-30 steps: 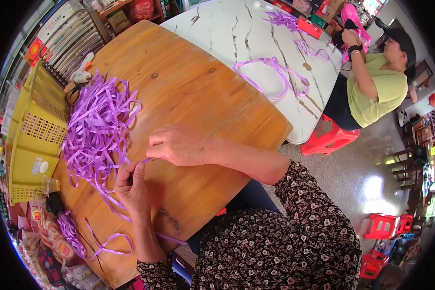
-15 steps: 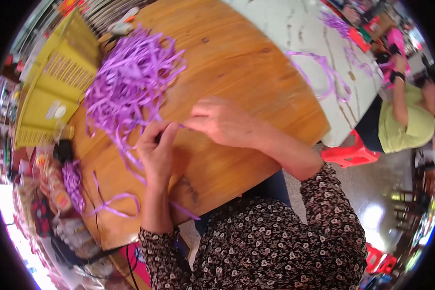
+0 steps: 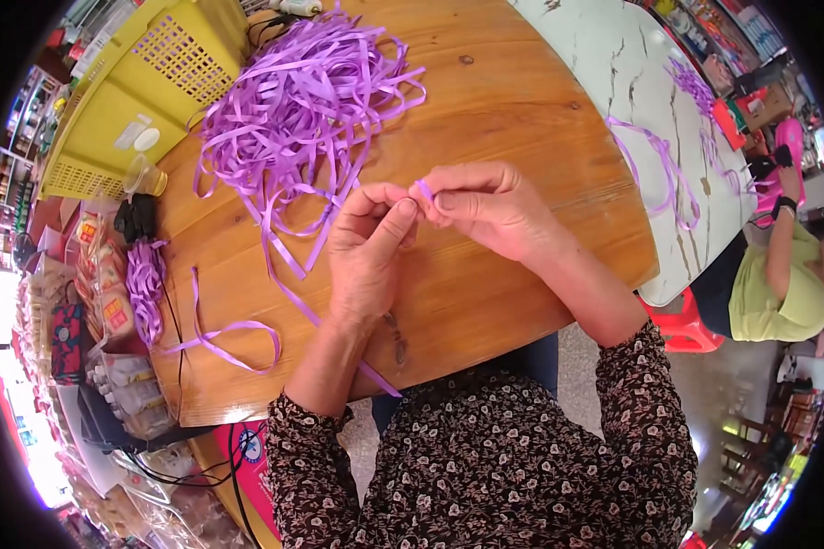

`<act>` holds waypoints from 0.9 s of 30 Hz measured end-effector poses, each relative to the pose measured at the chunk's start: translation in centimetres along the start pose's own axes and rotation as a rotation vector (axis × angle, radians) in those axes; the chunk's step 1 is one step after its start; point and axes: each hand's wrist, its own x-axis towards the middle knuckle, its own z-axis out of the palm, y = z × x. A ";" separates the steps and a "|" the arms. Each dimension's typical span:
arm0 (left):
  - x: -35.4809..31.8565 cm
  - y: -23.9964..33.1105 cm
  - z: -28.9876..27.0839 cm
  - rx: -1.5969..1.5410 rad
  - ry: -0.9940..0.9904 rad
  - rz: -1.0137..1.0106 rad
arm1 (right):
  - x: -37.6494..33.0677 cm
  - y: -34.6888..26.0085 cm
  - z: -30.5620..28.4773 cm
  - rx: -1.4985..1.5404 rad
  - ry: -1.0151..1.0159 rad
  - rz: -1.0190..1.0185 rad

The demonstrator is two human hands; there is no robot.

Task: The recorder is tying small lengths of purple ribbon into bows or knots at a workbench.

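Over the wooden table (image 3: 485, 119), my two hands meet, fingertips close together. My left hand (image 3: 368, 249) is pinched, thumb against the index finger, on purple ribbon partly hidden by the fingers. My right hand (image 3: 496, 206) also pinches, and a short bit of purple ribbon (image 3: 425, 189) shows at its fingertips. Beyond my left hand lies a big tangled heap of purple ribbon (image 3: 293, 110). One strand (image 3: 304, 309) runs from the heap behind my left wrist toward the table's near edge. A loose looped piece of ribbon (image 3: 238, 348) lies to the left.
A yellow plastic basket (image 3: 110, 119) stands at the left, with a clear cup (image 3: 145, 176) beside it. A bundle of purple ribbon (image 3: 145, 288) lies at the left edge. At the right, a white marbled table (image 3: 604, 64) holds more ribbon; another person (image 3: 778, 284) sits there by a red stool (image 3: 682, 328).
The view has shifted, so the table and heap appear further right. My right hand has turned, its fingertips now meeting my left hand's, with ribbon showing between them.
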 end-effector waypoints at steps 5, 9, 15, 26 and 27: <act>-0.3 -0.6 0.2 0.162 0.049 0.163 | 0.3 0.0 0.6 -0.708 0.072 -0.341; -0.4 -0.8 0.1 0.096 0.086 0.062 | 0.0 0.3 0.6 -1.127 0.088 -0.504; -0.3 -0.9 0.8 0.172 0.111 0.065 | -0.2 0.4 0.8 -1.527 0.136 -0.687; -0.7 0.3 0.6 0.167 0.097 -0.001 | 0.1 0.4 0.5 -0.786 0.112 -0.213; -0.7 0.3 0.6 0.166 0.096 -0.001 | 0.1 0.3 0.5 -0.788 0.113 -0.213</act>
